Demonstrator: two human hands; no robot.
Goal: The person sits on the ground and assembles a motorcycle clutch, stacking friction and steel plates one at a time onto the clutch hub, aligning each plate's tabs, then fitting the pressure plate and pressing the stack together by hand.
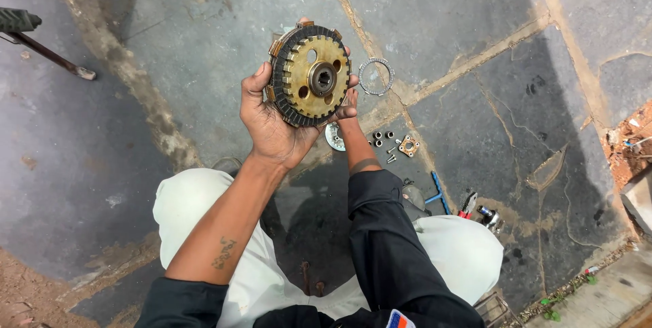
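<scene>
Person squats on stone paving (204, 29), knees in pale trousers (462, 246) nearest camera. Hand tools (475, 209) lie near right knee, within reach. Farther: bolts and small square plate (409, 145) grouped on ground, apparently kept together so none stray. Left hand (272, 121) cups round clutch pack (310, 73) from below, face tilted up toward camera for viewing. Right hand (348, 100) mostly hidden behind pack, steadying its right edge; exact grip cannot tell. Thin toothed ring (376, 76) lies flat beyond, right of pack.

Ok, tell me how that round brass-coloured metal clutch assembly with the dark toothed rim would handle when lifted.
The round brass-coloured clutch assembly looks solid metal, so probably stiff and heavy for its size. Both hands cradle it, which suggests weight. Set on edge, its round shape would likely roll.
</scene>
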